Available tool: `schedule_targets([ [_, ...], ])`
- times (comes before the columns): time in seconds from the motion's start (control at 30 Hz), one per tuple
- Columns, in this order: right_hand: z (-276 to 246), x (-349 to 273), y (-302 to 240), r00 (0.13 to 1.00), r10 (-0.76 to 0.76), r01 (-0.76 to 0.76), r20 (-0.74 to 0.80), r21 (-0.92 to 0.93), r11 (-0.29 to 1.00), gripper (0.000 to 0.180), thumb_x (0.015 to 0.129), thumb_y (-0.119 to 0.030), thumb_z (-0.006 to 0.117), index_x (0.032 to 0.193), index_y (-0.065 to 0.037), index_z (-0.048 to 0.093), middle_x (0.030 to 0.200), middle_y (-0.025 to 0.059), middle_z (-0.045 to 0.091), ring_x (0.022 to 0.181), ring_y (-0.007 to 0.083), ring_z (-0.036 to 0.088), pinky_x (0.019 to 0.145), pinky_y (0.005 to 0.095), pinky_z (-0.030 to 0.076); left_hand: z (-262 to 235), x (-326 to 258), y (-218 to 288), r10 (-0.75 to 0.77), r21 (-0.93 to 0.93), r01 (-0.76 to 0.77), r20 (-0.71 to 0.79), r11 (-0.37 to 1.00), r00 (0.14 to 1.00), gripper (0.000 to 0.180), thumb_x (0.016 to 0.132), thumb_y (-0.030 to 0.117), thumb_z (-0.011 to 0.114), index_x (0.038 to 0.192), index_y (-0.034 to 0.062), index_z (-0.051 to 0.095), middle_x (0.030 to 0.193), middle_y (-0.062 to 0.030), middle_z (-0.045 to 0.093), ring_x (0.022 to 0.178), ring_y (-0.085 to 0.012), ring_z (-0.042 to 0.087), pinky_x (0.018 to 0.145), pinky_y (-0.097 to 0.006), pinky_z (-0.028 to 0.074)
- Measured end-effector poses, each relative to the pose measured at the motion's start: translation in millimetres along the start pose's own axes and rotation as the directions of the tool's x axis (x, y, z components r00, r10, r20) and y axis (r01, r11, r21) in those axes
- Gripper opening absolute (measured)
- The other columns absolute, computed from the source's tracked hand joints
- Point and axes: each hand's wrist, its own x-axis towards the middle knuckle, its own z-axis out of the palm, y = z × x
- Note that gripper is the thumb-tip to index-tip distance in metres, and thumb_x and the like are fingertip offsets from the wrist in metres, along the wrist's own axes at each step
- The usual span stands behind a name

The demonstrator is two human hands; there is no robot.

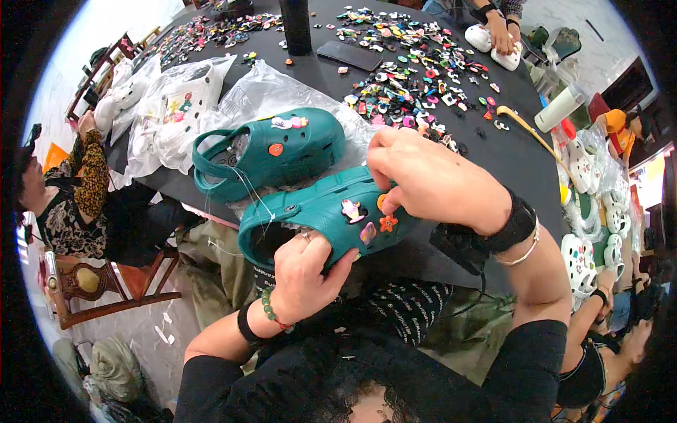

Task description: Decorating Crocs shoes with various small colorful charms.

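Note:
Near the table's front edge lies a dark green clog (310, 211) with several charms on its upper. Among them are a white figure charm (350, 210), an orange flower charm (388, 223) and a purplish charm (367, 233). My left hand (303, 271) is closed on the side of this clog by its foot opening. With bent fingers, my right hand (434, 176) pinches a round orange charm (382, 202) at the toe part. Just behind sits the matching green clog (321, 137), bearing an orange round charm (276, 149) and a figure charm. A thin clear tie loops across both heel straps.
Loose charms (423, 92) lie heaped over the dark table, around a black phone (349, 55) and a black tumbler (295, 28). Plastic bags (183, 106) with white clogs are at left. Co-workers' hands (502, 35) handle white clogs across the table; more clogs (582, 261) stand right.

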Motion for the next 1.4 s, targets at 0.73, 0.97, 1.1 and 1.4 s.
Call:
schedule_targets([
  [0.73, 11.5, 22.8, -2.3, 0.959, 0.139, -0.143, 0.246, -0.002, 0.99, 0.065, 0.068, -0.001, 0.077, 0.127, -0.01, 0.051, 0.108, 0.0198, 0.057, 0.105, 0.0398, 0.056, 0.088, 0.0462, 0.048, -1.0, -2.1, -1.9, 0.079, -0.011, -0.079, 0.04, 0.997, 0.996, 0.034, 0.071, 0.01, 0.08, 0.066, 0.0065, 0.047, 0.061, -0.0097, 0.048, 0.054, -0.0288, 0.05, 0.048, -0.04, 0.037],
  [0.97, -2.0, 13.9, 2.5, 0.959, 0.079, -0.106, 0.271, 0.087, 0.991, 0.068, 0.072, -0.005, 0.078, 0.133, -0.009, 0.048, 0.114, 0.0193, 0.057, 0.111, 0.0411, 0.055, 0.093, 0.0452, 0.047, -1.5, 4.4, -4.2, 0.054, -0.043, -0.054, 0.001, 0.998, 0.999, 0.028, 0.075, 0.01, 0.079, 0.07, 0.0037, 0.052, 0.063, -0.0122, 0.051, 0.055, -0.0314, 0.051, 0.05, -0.039, 0.039],
  [1.1, -14.8, 19.8, -1.1, 0.929, 0.071, -0.117, 0.364, 0.105, 0.988, 0.07, 0.074, -0.009, 0.078, 0.135, -0.001, 0.044, 0.121, 0.0233, 0.059, 0.116, 0.0379, 0.057, 0.097, 0.0435, 0.047, -10.6, 2.4, 6.0, -0.038, -0.147, 0.039, 0.01, 0.988, 0.999, 0.025, 0.077, 0.013, 0.079, 0.077, 0.0001, 0.057, 0.067, -0.0137, 0.054, 0.058, -0.0318, 0.054, 0.052, -0.038, 0.042],
  [1.4, -22.2, 25.6, 1.6, 0.827, 0.076, -0.177, 0.557, 0.131, 0.975, 0.08, 0.078, -0.023, 0.081, 0.143, -0.005, 0.038, 0.12, 0.0233, 0.061, 0.112, 0.0376, 0.06, 0.095, 0.0438, 0.047, -20.0, 12.8, 18.8, -0.207, -0.22, 0.249, 0.196, 0.943, 0.958, 0.03, 0.082, 0.026, 0.079, 0.075, 0.0008, 0.066, 0.057, -0.0139, 0.057, 0.05, -0.0302, 0.057, 0.05, -0.037, 0.043],
])
